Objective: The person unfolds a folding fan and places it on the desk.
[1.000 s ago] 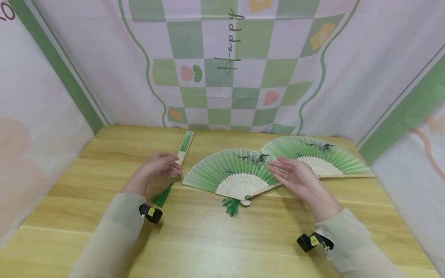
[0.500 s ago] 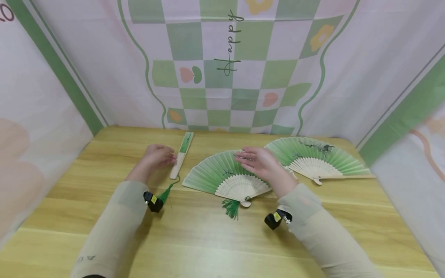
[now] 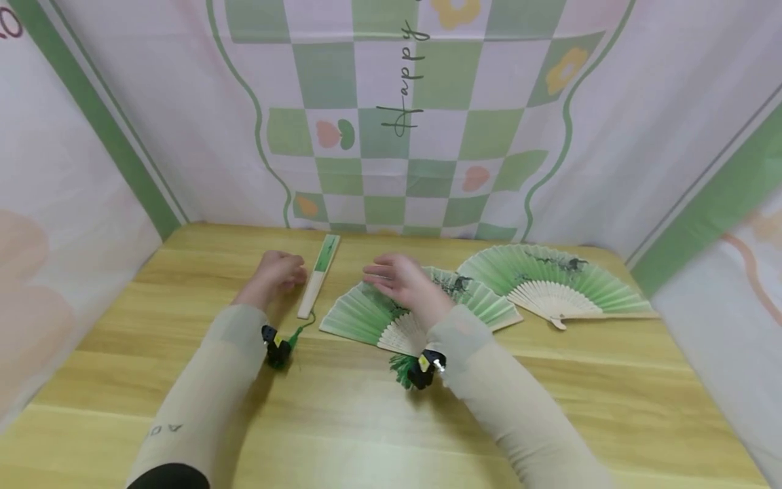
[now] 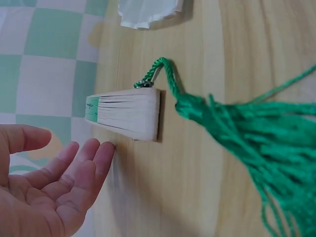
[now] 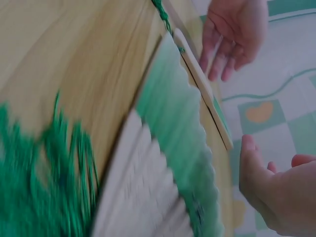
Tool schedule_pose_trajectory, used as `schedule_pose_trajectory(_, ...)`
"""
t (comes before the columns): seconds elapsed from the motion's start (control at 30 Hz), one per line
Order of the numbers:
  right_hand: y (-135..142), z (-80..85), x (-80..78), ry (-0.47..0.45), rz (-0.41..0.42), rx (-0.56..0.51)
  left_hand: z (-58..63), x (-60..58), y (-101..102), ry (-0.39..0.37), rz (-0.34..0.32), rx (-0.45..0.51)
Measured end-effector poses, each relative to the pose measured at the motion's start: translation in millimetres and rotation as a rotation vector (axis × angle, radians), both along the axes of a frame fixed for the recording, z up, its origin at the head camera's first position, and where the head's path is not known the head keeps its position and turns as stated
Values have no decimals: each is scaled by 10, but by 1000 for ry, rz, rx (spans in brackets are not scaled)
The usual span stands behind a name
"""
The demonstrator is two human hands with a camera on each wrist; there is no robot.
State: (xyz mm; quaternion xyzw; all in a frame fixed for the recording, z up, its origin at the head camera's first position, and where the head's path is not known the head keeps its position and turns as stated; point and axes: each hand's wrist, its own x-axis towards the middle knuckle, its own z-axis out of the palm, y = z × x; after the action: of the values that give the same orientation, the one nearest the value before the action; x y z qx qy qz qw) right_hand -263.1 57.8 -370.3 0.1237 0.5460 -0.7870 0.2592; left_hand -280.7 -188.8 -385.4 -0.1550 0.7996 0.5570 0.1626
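Note:
A folded hand fan [image 3: 318, 277] with a green tassel [image 4: 256, 143] lies on the wooden table, its pleats facing the left wrist view. Just left of it, my left hand [image 3: 275, 275] holds nothing; in the left wrist view its loosely bent fingers [image 4: 102, 158] are close beside the fan. My right hand [image 3: 403, 282] hovers over a spread green fan [image 3: 354, 312], hiding part of its leaf and ribs. No object is in this hand, and its fingers are relaxed. In the right wrist view, my left hand [image 5: 237, 34] appears beyond the folded fan.
A second spread fan [image 3: 550, 285] lies at the back right, its edge close to the middle fan. Behind the table [image 3: 348, 421] hangs a checkered cloth [image 3: 385, 136], with more cloth at both sides. A camera [image 3: 421, 370] on my right wrist overlaps the middle fan's tassel [image 3: 400, 370].
My right hand has swept left, from between the two spread fans to over the middle one. My left hand has drawn slightly left, off the folded fan. The fans stay in place.

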Motion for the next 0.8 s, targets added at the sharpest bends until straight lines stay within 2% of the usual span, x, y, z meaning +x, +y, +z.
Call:
schedule_pose_trajectory(0.33,-415,-126,-53,-55,-3,-66,9,-129,129,-66,3,-36)
schedule_pose_trajectory(0.57,-544,-221,-99,-100,-62,-134,-2,-135,232,-93,30,52)
schedule_pose_trajectory(0.8,-612,-230,-113,-106,-75,-160,25,-131,259,-94,55,59)
